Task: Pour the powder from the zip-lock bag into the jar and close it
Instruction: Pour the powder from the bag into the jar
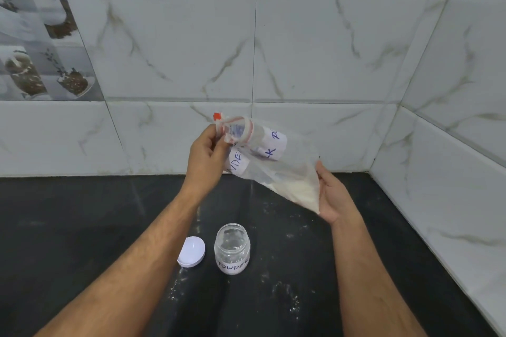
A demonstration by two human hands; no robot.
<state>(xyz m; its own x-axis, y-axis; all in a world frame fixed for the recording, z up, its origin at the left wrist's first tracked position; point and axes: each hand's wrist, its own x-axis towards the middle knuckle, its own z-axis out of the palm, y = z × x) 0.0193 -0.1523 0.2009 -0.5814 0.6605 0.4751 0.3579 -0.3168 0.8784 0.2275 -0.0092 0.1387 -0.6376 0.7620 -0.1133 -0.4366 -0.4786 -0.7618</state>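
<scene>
Zip-lock bag [276, 161]: held aloft, tilted; powder [298, 190] gathered at its lower corner.
Left hand [206, 156]: fingers pinched on the bag's zip end.
Right hand [332, 197]: fingers loosely spread, cupping the bag's bottom.
Jar [232, 248]: open, upright on desk [82, 213]; lid [191, 252] just beside.

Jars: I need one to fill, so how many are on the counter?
1: the open jar stands on the black counter, right of its white lid.

White lid [191, 252], black counter [82, 213], grey-veined white tiles [315, 44].
</scene>
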